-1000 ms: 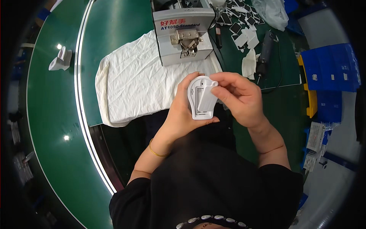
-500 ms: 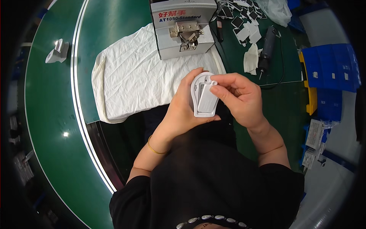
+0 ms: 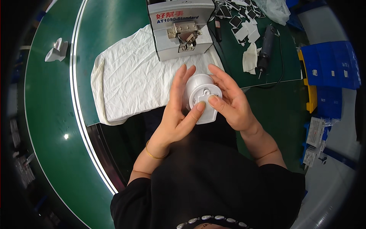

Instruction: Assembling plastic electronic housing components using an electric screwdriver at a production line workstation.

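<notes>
Between my two hands is a white plastic housing (image 3: 200,81) with a rounded body and a flat, tapering back. A white cover (image 3: 209,114) with a small round tab lies over that back face. My left hand (image 3: 176,116) grips the housing from the left, its thumb pressed on the cover and its fingers along the side. From the right, my right hand (image 3: 239,110) holds it too, with the thumb beside the tab and the fingers round the far side, partly hidden.
A grey bench machine (image 3: 183,34) stands ahead on a white cloth (image 3: 129,80). To its right lie a corded electric screwdriver (image 3: 267,47), a dark marker-like tool (image 3: 218,30) and several flat black-and-white parts (image 3: 249,30). Another white plastic part (image 3: 57,50) rests at left; blue bins (image 3: 329,65) stand at right.
The cover, earlier pinched by my right hand over the open compartment, now lies across the back. The housing has tipped, showing its rounded body, and both thumbs have moved onto it.
</notes>
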Action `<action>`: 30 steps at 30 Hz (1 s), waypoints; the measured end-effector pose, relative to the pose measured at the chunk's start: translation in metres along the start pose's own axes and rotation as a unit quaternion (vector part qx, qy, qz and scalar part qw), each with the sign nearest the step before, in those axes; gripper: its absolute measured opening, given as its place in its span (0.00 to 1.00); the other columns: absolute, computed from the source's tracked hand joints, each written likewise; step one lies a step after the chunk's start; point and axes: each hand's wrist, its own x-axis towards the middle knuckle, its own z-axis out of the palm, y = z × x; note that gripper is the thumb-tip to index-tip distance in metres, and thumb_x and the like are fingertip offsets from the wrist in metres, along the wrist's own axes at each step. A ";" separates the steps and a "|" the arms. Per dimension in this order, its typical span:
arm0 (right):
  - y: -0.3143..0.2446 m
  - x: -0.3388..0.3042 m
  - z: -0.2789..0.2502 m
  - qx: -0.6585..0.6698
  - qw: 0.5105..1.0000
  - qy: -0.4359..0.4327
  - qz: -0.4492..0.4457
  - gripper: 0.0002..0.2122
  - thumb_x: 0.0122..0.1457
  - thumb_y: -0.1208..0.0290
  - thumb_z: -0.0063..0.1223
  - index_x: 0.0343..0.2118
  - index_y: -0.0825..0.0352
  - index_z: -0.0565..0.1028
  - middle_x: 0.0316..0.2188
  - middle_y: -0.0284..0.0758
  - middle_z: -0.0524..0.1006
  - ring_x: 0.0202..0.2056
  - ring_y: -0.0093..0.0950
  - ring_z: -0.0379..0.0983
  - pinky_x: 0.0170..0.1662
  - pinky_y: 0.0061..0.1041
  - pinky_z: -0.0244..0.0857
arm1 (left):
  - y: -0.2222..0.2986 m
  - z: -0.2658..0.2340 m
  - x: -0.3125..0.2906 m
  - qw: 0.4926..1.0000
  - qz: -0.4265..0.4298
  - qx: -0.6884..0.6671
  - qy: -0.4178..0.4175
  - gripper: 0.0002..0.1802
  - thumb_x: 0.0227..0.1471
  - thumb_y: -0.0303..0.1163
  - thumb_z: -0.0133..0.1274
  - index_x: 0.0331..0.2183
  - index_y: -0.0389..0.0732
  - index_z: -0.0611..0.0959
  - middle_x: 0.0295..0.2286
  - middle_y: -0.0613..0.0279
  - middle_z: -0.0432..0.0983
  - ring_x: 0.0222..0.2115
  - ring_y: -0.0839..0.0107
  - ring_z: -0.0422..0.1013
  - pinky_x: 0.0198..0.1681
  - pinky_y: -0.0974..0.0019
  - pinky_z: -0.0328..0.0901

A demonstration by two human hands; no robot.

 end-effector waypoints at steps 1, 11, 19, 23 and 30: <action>-0.001 0.000 0.000 -0.001 1.000 -0.003 -0.012 0.34 0.63 0.74 0.54 0.67 0.73 0.50 0.55 0.42 0.68 0.54 0.28 0.68 0.58 0.27 0.61 | 0.004 0.003 0.000 1.000 0.000 0.000 0.000 0.46 0.58 0.27 0.54 0.68 0.37 0.45 0.65 0.41 0.49 0.65 0.54 0.50 0.65 0.56 0.51; 0.003 -0.002 0.001 0.004 1.000 0.020 -0.006 0.35 0.62 0.71 0.57 0.68 0.68 0.51 0.53 0.42 0.70 0.52 0.28 0.69 0.56 0.26 0.62 | 0.005 0.006 -0.001 0.994 0.050 0.093 0.005 0.54 0.50 0.27 0.64 0.67 0.41 0.46 0.64 0.42 0.52 0.62 0.52 0.58 0.61 0.55 0.59; -0.012 0.058 -0.160 -0.448 0.777 0.433 -0.088 0.25 0.56 0.63 0.65 0.54 0.68 0.73 0.54 0.42 0.72 0.48 0.29 0.75 0.51 0.27 0.68 | -0.016 -0.011 -0.008 0.966 0.116 0.227 0.038 0.67 0.30 0.28 0.77 0.65 0.42 0.51 0.60 0.48 0.59 0.58 0.52 0.64 0.61 0.53 0.60; 0.015 0.080 -0.249 -0.491 0.710 0.488 0.130 0.36 0.50 0.54 0.66 0.58 0.72 0.69 0.51 0.48 0.74 0.51 0.43 0.74 0.55 0.35 0.67 | -0.023 -0.015 -0.003 0.954 0.109 0.277 0.036 0.66 0.28 0.28 0.77 0.65 0.41 0.55 0.57 0.48 0.66 0.56 0.50 0.65 0.60 0.55 0.61; 0.011 0.073 -0.274 0.113 0.949 0.284 0.078 0.24 0.51 0.69 0.63 0.50 0.71 0.69 0.38 0.39 0.73 0.31 0.29 0.73 0.34 0.25 0.69 | -0.022 -0.030 -0.006 0.920 0.117 0.375 0.011 0.51 0.29 0.27 0.75 0.58 0.40 0.70 0.57 0.45 0.65 0.57 0.45 0.63 0.58 0.52 0.63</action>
